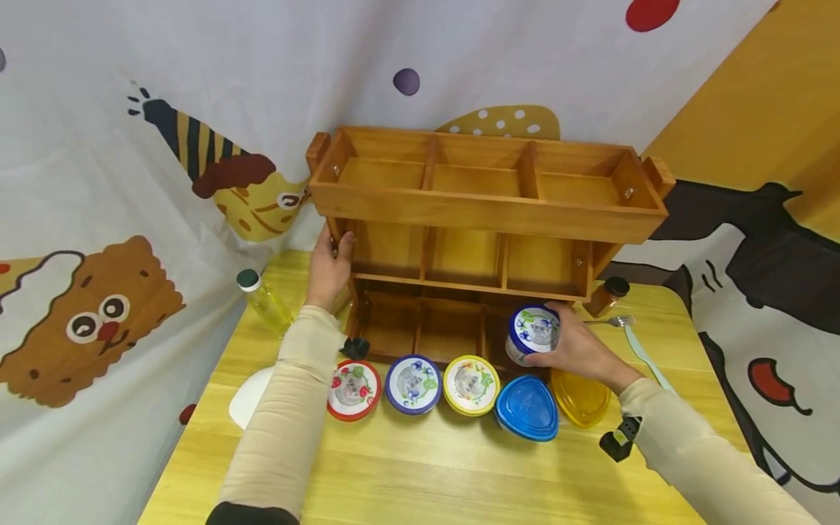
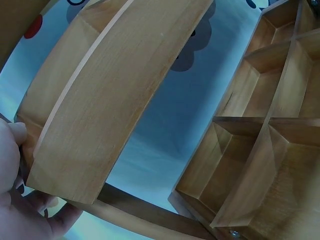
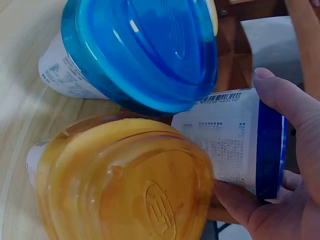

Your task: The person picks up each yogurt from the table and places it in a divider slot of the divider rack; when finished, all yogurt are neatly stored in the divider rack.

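A three-tier wooden rack (image 1: pixel 488 211) with divided compartments stands on the table. At its left side, my left hand (image 1: pixel 330 266) grips the upright beneath the top tier, thumb in front. In the left wrist view that hand (image 2: pixel 25 195) is at the frame's end, partly cut off. My right hand (image 1: pixel 580 348) holds a white tub with a dark blue lid (image 1: pixel 537 332) at the right compartment of the bottom tier. The right wrist view shows thumb and fingers around the lid end of this tub (image 3: pixel 230 140), which lies tilted behind two lidded containers.
In front of the rack stand tubs with red (image 1: pixel 353 390), purple-blue (image 1: pixel 413 384) and yellow (image 1: pixel 471 385) lids, plus blue-lidded (image 1: pixel 527 410) and amber-lidded (image 1: pixel 580 397) containers. An oil bottle (image 1: pixel 265 302) is left; a brown jar (image 1: pixel 609 295), fork (image 1: pixel 620 321) and turquoise knife (image 1: pixel 646 357) are right.
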`<state>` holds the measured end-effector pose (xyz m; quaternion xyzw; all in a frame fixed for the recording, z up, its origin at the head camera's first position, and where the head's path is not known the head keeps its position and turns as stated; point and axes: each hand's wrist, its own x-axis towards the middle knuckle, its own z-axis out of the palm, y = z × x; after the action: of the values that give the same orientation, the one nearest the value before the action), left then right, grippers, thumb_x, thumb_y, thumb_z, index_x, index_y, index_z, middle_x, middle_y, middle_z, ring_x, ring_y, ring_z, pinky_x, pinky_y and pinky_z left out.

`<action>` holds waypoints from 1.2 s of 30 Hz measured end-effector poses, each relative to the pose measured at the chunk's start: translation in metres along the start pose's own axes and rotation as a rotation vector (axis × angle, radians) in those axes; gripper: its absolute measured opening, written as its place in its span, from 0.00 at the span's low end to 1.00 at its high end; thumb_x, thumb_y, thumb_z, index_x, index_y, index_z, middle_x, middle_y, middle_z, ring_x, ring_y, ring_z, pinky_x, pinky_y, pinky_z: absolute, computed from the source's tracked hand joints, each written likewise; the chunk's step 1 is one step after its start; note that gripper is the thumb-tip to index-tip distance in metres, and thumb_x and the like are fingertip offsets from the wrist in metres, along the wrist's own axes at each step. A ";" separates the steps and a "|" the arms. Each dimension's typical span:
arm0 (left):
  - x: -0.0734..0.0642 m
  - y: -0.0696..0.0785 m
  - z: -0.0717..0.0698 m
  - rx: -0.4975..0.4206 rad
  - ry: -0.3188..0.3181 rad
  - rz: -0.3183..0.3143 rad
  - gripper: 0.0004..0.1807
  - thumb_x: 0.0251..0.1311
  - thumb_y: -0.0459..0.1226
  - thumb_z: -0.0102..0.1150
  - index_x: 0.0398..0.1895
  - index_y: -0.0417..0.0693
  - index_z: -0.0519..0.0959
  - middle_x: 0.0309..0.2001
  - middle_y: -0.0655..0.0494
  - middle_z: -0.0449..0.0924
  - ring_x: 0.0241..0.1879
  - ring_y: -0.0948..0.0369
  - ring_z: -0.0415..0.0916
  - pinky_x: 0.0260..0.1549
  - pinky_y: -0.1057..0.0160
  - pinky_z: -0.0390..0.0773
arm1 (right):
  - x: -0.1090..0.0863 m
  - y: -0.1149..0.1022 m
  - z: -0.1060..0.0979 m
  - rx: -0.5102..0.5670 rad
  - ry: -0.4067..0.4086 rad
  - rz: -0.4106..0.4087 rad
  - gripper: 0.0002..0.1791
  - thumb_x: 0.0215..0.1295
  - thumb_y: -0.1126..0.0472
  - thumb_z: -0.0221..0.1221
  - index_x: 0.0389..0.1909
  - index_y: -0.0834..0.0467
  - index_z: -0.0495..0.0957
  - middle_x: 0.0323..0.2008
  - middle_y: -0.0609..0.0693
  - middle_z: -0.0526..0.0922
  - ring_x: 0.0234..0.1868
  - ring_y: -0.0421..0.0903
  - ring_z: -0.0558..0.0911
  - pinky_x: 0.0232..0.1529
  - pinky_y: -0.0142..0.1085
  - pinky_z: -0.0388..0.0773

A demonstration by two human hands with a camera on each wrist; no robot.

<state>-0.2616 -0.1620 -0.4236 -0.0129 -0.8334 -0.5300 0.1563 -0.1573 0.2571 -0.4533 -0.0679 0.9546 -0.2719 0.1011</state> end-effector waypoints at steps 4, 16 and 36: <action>0.002 0.000 0.000 -0.001 0.003 0.012 0.23 0.75 0.42 0.47 0.68 0.43 0.65 0.62 0.37 0.73 0.60 0.45 0.73 0.60 0.48 0.71 | 0.012 -0.001 0.004 -0.007 -0.032 -0.014 0.64 0.45 0.43 0.77 0.71 0.69 0.48 0.59 0.70 0.67 0.53 0.63 0.75 0.58 0.60 0.73; 0.003 0.006 -0.003 -0.018 -0.018 0.008 0.22 0.75 0.42 0.46 0.67 0.44 0.66 0.60 0.37 0.74 0.58 0.45 0.74 0.57 0.46 0.73 | 0.035 0.000 0.012 -0.058 -0.153 0.008 0.62 0.48 0.44 0.74 0.71 0.68 0.47 0.57 0.71 0.69 0.53 0.61 0.76 0.60 0.58 0.72; -0.001 0.002 -0.002 -0.005 -0.030 -0.012 0.23 0.76 0.44 0.45 0.68 0.46 0.65 0.62 0.38 0.73 0.59 0.45 0.73 0.58 0.46 0.73 | 0.042 0.003 0.029 -0.088 -0.196 -0.022 0.65 0.47 0.49 0.76 0.73 0.67 0.41 0.66 0.78 0.58 0.64 0.71 0.68 0.65 0.61 0.64</action>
<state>-0.2597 -0.1628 -0.4208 -0.0163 -0.8343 -0.5328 0.1405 -0.1913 0.2368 -0.4857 -0.1091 0.9504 -0.2227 0.1878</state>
